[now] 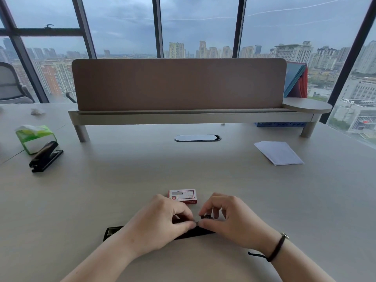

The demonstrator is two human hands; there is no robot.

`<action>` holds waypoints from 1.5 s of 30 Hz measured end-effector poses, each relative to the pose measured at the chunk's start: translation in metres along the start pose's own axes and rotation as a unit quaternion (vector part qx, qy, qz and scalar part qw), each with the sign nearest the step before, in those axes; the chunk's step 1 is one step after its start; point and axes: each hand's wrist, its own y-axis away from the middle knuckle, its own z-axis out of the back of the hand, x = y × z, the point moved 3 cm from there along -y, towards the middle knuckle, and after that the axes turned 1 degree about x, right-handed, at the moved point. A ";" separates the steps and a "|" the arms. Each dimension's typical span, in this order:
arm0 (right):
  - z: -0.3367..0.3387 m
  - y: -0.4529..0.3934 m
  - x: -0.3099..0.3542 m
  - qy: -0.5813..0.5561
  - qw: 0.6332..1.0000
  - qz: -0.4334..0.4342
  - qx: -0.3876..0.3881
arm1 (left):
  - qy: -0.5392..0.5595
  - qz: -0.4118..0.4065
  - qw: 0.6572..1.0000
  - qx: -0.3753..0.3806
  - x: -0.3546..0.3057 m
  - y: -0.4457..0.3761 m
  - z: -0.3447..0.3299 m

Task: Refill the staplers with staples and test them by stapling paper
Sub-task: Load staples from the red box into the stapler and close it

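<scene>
A black stapler (114, 231) lies opened flat on the desk near me, mostly hidden under my hands. My left hand (160, 218) and my right hand (227, 218) meet above its middle, fingertips pinched together on a small strip of staples (197, 222) that is barely visible. Just beyond my hands sits a red and white staple box (183, 196). A second black stapler (46, 156) rests closed at the far left. A stack of white paper (278, 152) lies at the right.
A green tissue pack (33, 137) stands behind the second stapler. A brown divider panel on a raised shelf (179, 115) crosses the desk's back, with a cable port (197, 138) below it. A blue tray (280, 124) sits under the shelf at right.
</scene>
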 end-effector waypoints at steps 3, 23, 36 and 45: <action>0.000 0.000 -0.001 -0.003 1.000 -0.002 0.005 | -0.027 -0.044 0.998 0.022 -0.001 0.000 -0.001; -0.003 -0.002 -0.020 -0.079 0.995 -0.062 0.020 | -0.012 -0.010 0.998 0.055 0.013 0.006 0.011; -0.011 -0.001 -0.023 -0.103 0.993 -0.065 0.012 | -0.055 0.107 0.991 0.063 0.045 0.048 0.051; -0.014 0.000 -0.022 -0.114 0.990 -0.084 0.012 | -0.228 0.034 0.973 0.013 -0.003 0.026 0.076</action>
